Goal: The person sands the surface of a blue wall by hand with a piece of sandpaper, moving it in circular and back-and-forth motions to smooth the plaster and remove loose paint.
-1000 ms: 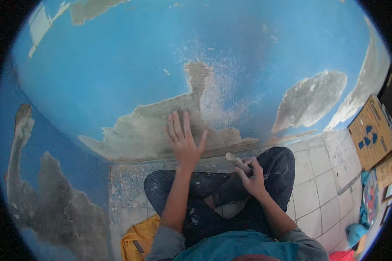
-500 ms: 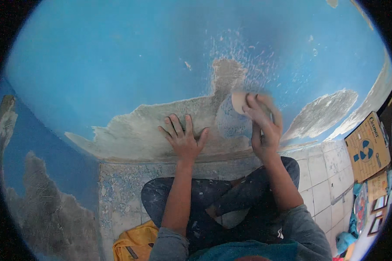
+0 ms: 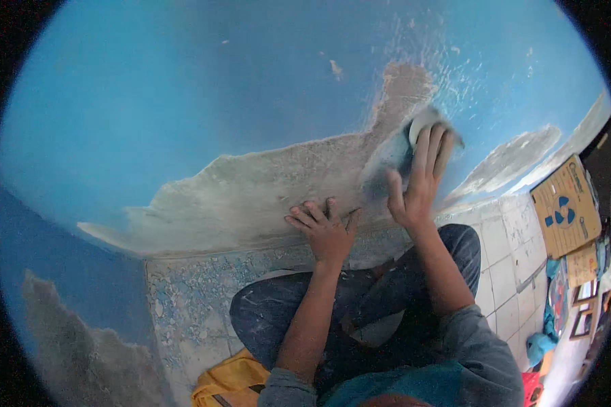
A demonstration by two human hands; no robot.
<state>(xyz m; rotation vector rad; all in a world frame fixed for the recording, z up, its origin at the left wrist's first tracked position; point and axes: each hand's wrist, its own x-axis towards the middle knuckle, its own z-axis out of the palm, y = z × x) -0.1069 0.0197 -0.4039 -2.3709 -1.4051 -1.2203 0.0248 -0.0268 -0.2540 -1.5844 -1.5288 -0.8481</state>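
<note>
In front of me stands a blue wall (image 3: 183, 102) with a bare grey patch (image 3: 251, 186) along its foot, where the paint is off. My right hand (image 3: 421, 190) presses a pale sheet of sandpaper (image 3: 419, 127) to the wall at the right end of this patch, fingers stretched over it and thumb apart. Some of the sheet lies hidden under the fingers. Scuffed white scratches surround that spot. My left hand (image 3: 327, 234) rests on the lower part of the grey patch, fingers spread, holding nothing.
Paint flakes (image 3: 190, 292) litter the tiled floor (image 3: 502, 271) by the left corner. My crossed legs (image 3: 271, 305) are close to the wall. A yellow cloth item (image 3: 231, 380) lies at lower left; a cardboard box (image 3: 565, 207) stands at right.
The view has shifted. My right hand has slid the sandpaper up and to the right along the wall. My left hand stays spread, now lower on the grey patch and further right.
</note>
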